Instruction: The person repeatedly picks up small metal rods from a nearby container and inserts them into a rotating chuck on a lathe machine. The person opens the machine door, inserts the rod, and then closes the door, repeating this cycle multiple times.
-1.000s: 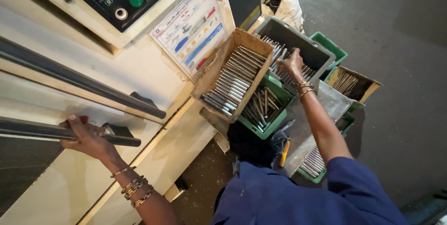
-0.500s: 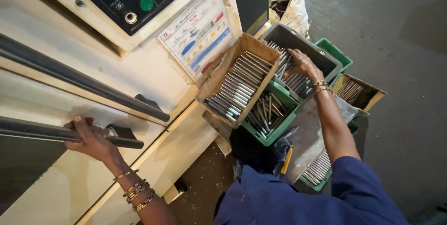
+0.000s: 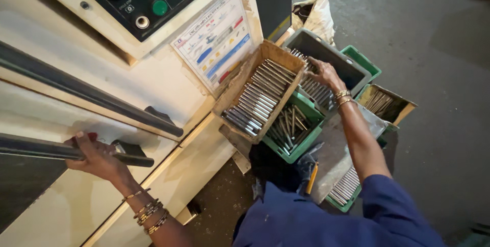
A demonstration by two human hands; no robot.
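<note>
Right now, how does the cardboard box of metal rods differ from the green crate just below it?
The cardboard box is brown, and its rods lie in neat parallel rows. The green crate is plastic, sits lower, and its rods lie jumbled at angles. Neither hand is in either: the right hand reaches into a grey bin beside them. Both hold similar silvery rods.

Rectangular colourful chart (image 3: 217, 40) on machine (image 3: 168, 83)

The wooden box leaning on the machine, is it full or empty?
Mostly full. The wooden box rests tilted against the machine, and metal rods lie side by side across most of its floor.
</note>
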